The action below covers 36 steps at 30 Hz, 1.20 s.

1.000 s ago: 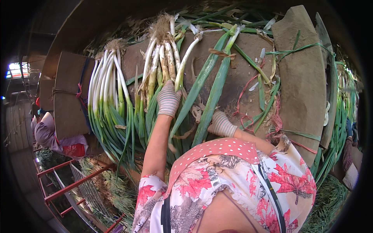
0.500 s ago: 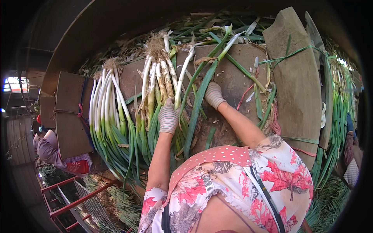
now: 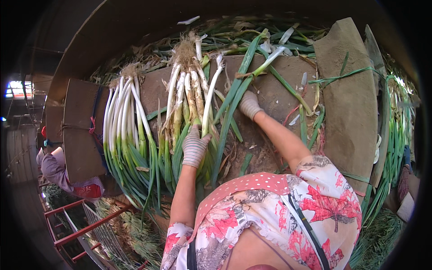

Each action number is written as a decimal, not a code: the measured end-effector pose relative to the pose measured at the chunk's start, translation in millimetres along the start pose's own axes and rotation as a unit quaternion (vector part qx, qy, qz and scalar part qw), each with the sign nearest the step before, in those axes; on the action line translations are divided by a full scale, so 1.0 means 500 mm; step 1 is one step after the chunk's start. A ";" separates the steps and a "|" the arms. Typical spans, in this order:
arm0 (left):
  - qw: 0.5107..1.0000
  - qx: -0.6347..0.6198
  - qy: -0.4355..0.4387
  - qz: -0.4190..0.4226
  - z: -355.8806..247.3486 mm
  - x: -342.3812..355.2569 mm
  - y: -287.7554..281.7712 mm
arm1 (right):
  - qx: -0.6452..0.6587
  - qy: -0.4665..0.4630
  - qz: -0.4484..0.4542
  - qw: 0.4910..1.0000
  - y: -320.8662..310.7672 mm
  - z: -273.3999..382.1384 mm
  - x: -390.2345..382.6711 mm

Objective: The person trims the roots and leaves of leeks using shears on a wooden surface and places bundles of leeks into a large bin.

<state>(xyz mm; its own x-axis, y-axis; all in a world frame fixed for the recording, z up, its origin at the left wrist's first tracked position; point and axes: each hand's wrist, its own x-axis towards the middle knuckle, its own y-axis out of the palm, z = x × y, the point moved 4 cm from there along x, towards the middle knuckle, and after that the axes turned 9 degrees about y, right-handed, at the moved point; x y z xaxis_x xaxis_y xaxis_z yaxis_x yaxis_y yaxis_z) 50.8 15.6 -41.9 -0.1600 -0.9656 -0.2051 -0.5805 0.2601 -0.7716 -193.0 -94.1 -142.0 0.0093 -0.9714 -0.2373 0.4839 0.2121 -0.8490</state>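
Observation:
My left hand (image 3: 195,146), in a striped, light knit glove, is closed around the green part of a stalk in a loose bunch of green onions (image 3: 190,96). Their roots point away from me, and some white shanks carry brown, soiled skin. In a matching glove, my right hand (image 3: 250,106) is curled against the long leaves of a single green onion (image 3: 265,63) lying aslant, its white end at the far right. The leaves partly hide those fingertips. Further left lies another bunch of cleaner green onions (image 3: 126,112), its leaves hanging over the near edge.
The soiled brown board (image 3: 283,83) bears scraps of leaf. Trimmings (image 3: 234,33) heap along its far side. Upright boards stand at left (image 3: 83,130) and right (image 3: 346,108), tied with cord and leaf strips. More green onions (image 3: 393,139) lie beyond the right board; another person (image 3: 58,168) is at far left.
My left hand has drawn slightly back toward me along the stalks. My right hand has shifted away from me, up along the leaves, which have moved a little left. The view has tilted slightly.

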 end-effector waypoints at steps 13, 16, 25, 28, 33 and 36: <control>0.874 -0.433 -0.035 -0.217 -0.048 -0.112 -0.304 | 0.152 0.080 0.028 0.985 -0.083 0.002 -0.147; 0.904 -0.406 -0.055 -0.120 -0.006 -0.107 -0.222 | 0.126 -0.183 0.018 0.975 -0.005 0.070 -0.282; 0.838 -0.497 -0.129 -0.184 0.104 -0.113 0.019 | 0.152 -0.167 0.160 0.961 0.127 0.093 -0.443; 0.857 -0.469 -0.122 -0.175 0.098 -0.098 0.013 | 0.032 -0.164 0.130 0.977 0.070 0.128 -0.394; 0.913 -0.374 -0.093 -0.136 0.130 -0.061 0.027 | -0.139 -0.242 0.058 0.959 0.045 0.202 -0.199; 0.968 -0.213 -0.092 -0.092 0.153 -0.034 0.035 | -0.186 -0.270 0.035 0.944 0.009 0.257 -0.047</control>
<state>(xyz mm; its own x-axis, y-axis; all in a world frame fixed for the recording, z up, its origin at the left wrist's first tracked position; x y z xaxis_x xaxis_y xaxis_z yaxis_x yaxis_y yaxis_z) 104.7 36.3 -98.0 0.0993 -0.9698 -0.2228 -0.8683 0.0249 -0.4954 -78.4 -84.3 -79.5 0.5233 -0.8451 -0.1096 0.1256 0.2037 -0.9709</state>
